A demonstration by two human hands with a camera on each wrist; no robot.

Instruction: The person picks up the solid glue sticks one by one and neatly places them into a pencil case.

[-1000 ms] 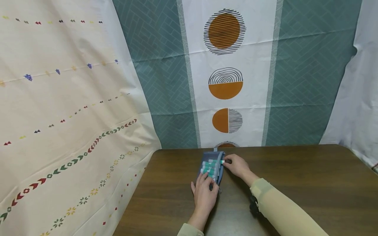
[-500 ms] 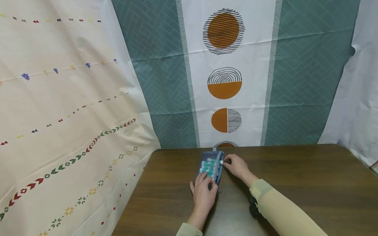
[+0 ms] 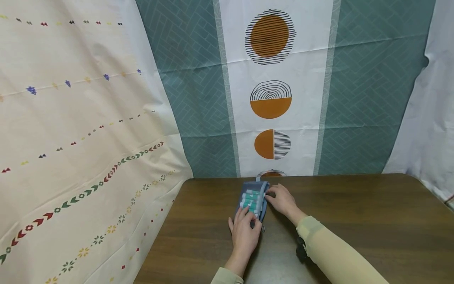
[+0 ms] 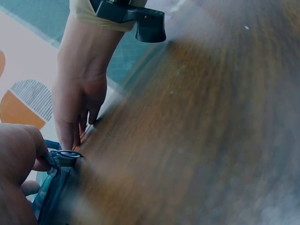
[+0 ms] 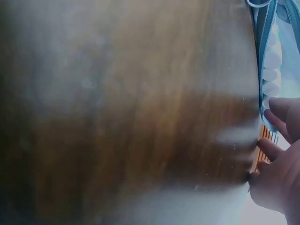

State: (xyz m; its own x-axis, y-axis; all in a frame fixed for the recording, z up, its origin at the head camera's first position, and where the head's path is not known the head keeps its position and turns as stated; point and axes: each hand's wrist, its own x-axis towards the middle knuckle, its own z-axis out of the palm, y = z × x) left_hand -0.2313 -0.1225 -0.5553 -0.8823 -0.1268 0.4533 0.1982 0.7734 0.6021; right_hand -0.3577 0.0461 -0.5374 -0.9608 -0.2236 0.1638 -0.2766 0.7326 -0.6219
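Note:
A blue-grey zip pouch (image 3: 263, 185) with a see-through front lies near the back edge of the table. Inside it, several small teal-and-white tubes (image 3: 251, 200) lie side by side across its width. My left hand (image 3: 244, 232) rests over the near end, thumb and finger gripping the pouch's edge beside the zip ring (image 4: 68, 153). At the open zip side, my right hand (image 3: 281, 198) pinches the white end of the farthest tube, which sits almost wholly within the pouch. White tube ends (image 5: 272, 75) show along the opening in the right wrist view.
The brown wooden table (image 3: 354, 221) spreads out around both hands. Behind it hangs a green and white cloth (image 3: 301, 150) with orange circles. A cream patterned cloth (image 3: 88, 138) hangs along the left side. A black wrist camera (image 3: 301, 249) sits under the right sleeve.
My right hand has moved slightly left toward the pouch, and the tube in its fingers has slid farther in. The left hand keeps its place on the pouch.

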